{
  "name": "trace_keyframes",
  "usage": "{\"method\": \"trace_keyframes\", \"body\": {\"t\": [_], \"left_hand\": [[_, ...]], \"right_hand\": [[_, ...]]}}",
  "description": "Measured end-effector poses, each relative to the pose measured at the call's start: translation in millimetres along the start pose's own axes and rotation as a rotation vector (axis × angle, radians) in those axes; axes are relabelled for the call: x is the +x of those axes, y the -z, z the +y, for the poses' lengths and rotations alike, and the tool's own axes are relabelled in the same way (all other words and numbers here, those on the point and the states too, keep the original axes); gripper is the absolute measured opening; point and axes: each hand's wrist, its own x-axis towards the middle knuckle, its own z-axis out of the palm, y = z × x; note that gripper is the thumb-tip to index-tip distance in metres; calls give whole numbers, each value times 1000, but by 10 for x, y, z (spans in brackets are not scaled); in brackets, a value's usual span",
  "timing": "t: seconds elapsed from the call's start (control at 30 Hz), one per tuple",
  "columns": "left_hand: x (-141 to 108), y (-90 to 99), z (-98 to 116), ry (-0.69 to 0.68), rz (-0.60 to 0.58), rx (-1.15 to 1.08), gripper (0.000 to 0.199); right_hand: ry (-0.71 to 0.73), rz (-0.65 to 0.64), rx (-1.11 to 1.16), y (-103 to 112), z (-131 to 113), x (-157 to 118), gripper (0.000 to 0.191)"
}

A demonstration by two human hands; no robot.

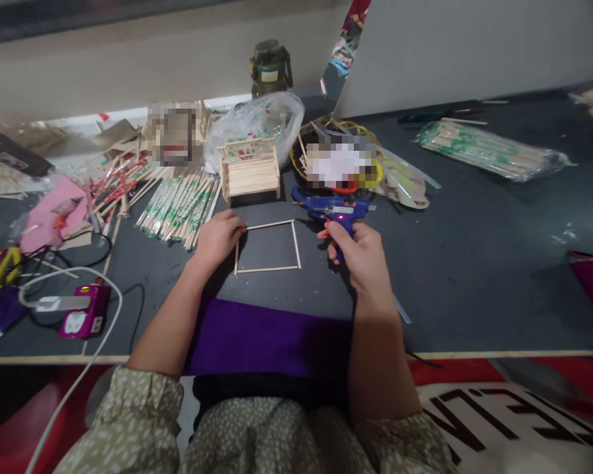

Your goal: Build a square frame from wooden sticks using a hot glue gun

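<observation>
A rectangular frame of thin wooden sticks [297,245] lies flat on the dark table in front of me. My left hand [220,236] is closed at its far left corner, fingertips pinching the sticks there and hiding that corner. In my right hand [368,253] is a blue hot glue gun [338,209], a small red light lit on its body. Its nozzle points left, just beyond the frame's far right corner. Behind the frame stands a small bench made of sticks [251,176].
Packed chopsticks [180,205] and loose sticks lie left; another chopstick pack [489,150] is far right. A basket [299,158], plastic bag [289,115] and green jar [271,69] stand behind. Purple cloth [271,336] lies near me. A purple power socket [85,311] with cables sits left.
</observation>
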Motion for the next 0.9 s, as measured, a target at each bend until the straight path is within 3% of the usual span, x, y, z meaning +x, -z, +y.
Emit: {"method": "trace_keyframes", "body": {"t": [0.53,0.9], "left_hand": [[-44,21,-27,20,5,-38,25],[-47,15,-19,29,13,-26,25]], "right_hand": [[-13,-42,-23,-17,21,6,42],[-145,-81,-2,-125,120,1,49]]}}
